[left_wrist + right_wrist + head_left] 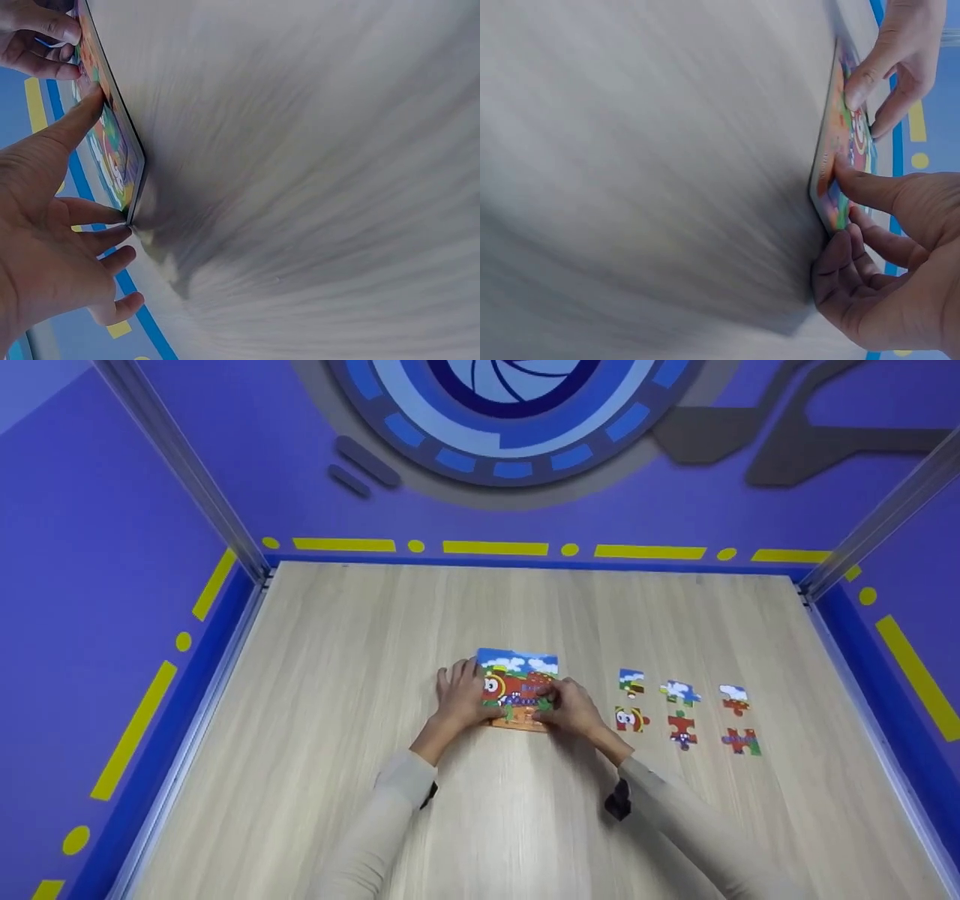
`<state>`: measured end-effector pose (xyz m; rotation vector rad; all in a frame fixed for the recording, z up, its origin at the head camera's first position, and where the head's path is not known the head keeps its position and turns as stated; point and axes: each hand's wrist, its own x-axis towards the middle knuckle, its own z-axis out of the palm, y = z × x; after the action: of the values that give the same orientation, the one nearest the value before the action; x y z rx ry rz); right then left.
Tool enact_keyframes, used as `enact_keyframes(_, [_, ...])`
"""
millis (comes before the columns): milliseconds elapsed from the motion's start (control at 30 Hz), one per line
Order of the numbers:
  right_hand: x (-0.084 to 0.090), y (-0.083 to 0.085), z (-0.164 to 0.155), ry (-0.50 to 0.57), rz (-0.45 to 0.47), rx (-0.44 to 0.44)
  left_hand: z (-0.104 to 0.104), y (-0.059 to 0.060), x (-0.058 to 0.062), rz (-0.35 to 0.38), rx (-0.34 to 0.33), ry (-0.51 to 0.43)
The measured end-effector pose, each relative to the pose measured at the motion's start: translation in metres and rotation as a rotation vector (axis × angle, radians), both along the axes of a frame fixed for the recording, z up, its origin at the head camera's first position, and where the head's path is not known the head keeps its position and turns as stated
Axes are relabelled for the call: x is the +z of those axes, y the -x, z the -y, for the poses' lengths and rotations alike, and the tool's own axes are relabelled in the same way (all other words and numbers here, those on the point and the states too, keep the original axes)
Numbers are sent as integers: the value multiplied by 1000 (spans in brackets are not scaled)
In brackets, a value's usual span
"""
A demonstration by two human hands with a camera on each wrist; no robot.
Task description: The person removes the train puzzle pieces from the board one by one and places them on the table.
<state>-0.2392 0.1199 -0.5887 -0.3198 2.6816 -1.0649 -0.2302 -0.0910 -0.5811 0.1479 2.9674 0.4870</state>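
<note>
A small square jigsaw puzzle (517, 664), with a red cartoon train under a cloudy sky, lies on the table. My left hand (459, 695) holds its left side, the thumb (88, 105) on the picture and the fingertips at the edge. At the lower right of the puzzle, my right hand (574, 709) has its thumb (855, 184) and index finger on the picture. The other right fingers curl by the edge. In the right wrist view, the puzzle (823, 169) shows as a thin slab. Whether a loose piece sits between the right fingertips, I cannot tell.
Several loose jigsaw pieces lie in two rows to the right, among them a train-face piece (628, 719), a cloud piece (681, 691) and a red-and-green piece (741, 741). The wooden table (337, 660) meets blue-purple panels (480, 521) at the back and sides.
</note>
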Motion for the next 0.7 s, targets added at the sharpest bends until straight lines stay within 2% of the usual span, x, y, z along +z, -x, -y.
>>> enact_keyframes(100, [1, 1, 1, 8, 16, -7, 0, 0, 1, 3, 1, 7])
enact_keyframes(300, [-1, 1, -1, 57, -15, -17, -1, 1, 1, -2, -3, 6])
enact_keyframes(700, [2, 0, -3, 129, -23, -22, -1, 3, 3, 32, -11, 16])
